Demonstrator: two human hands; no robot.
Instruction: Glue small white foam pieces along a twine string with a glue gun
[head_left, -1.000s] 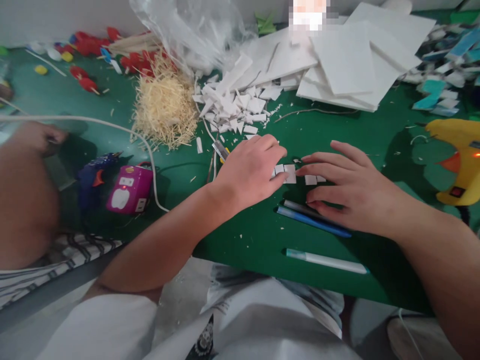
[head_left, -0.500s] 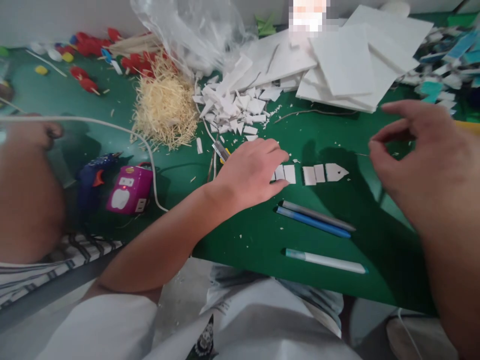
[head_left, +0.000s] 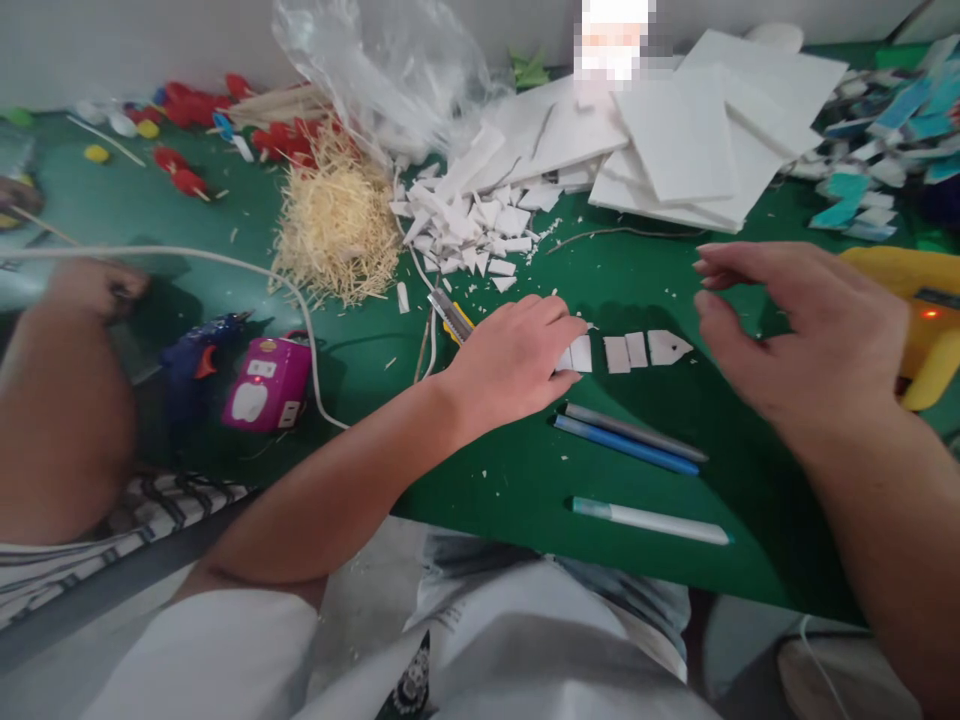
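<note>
My left hand [head_left: 517, 352] lies palm down over a row of small white foam pieces [head_left: 581, 353], thumb and fingers closed along its two sides. Part of that row is hidden under the hand. To its right lie two more white squares [head_left: 625, 352] and a pointed white piece with a small dark dot [head_left: 667, 348]. My right hand [head_left: 810, 325] hovers to the right of the pointed piece, fingers curved, a gap between thumb and forefinger, nothing seen in it. A utility knife [head_left: 451, 312] lies beside my left hand, partly covered.
Two markers, grey [head_left: 637, 432] and blue [head_left: 626, 445], and a white marker [head_left: 652, 520] lie in front. White scraps [head_left: 480, 225], wood shavings [head_left: 337, 230] and foam sheets [head_left: 675, 135] are behind. A yellow device with a red light [head_left: 930, 355] is right; another person's hand [head_left: 97, 285] left.
My right hand has moved left and lower, nearer the pointed piece, and its thumb and forefinger are further apart. The yellow device shows more. My left hand stays over the row.
</note>
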